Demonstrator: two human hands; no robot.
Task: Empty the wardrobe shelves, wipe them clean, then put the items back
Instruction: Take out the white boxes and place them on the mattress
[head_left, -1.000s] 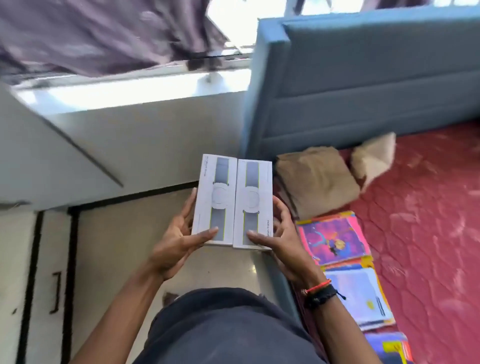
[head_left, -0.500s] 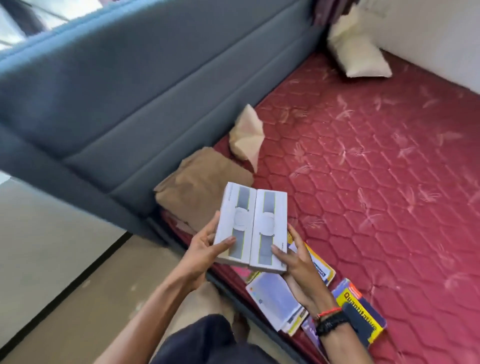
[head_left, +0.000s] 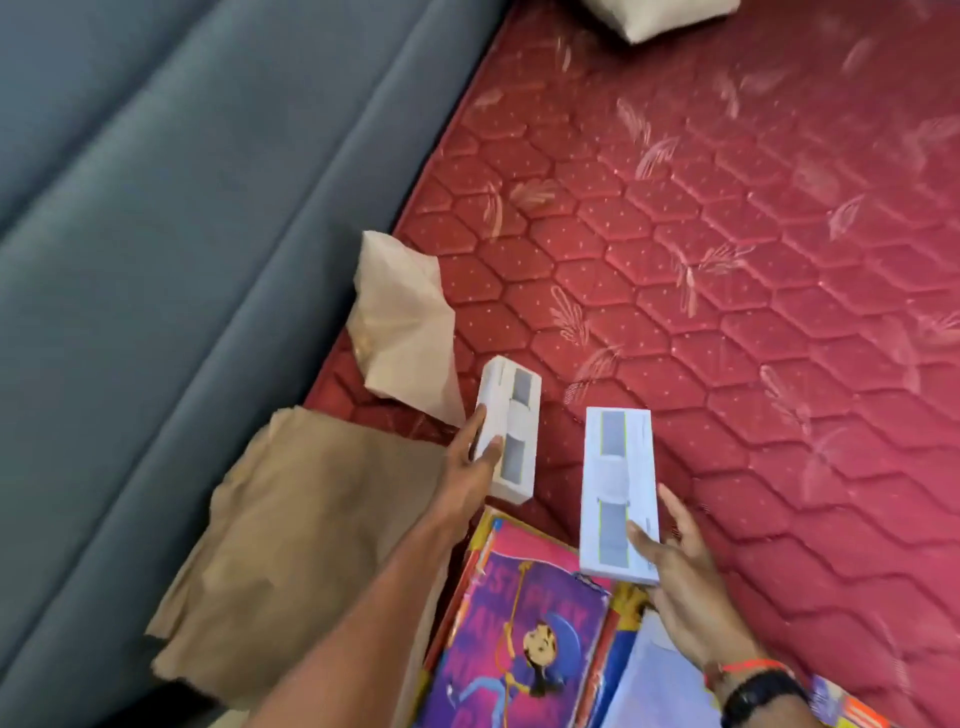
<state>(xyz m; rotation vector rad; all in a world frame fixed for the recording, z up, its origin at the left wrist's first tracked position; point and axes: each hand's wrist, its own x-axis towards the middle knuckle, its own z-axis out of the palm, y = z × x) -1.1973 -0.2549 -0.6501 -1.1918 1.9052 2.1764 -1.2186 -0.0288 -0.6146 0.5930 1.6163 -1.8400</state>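
Over red quilted mattress (head_left: 675, 260): left hand (head_left: 470, 467) grips one white watch box (head_left: 509, 436), right hand (head_left: 680, 571) grips other (head_left: 618, 493). Set both flat on bare mattress beside picture book (head_left: 524, 639), clear of folded brown cloth (head_left: 311, 545).

Bright daylight, soft motion blur, wide-angle warp

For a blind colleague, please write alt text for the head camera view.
Each hand holds one long white cardboard box over a red quilted mattress: left hand with one box, right hand with the other. Colourful books lie below.
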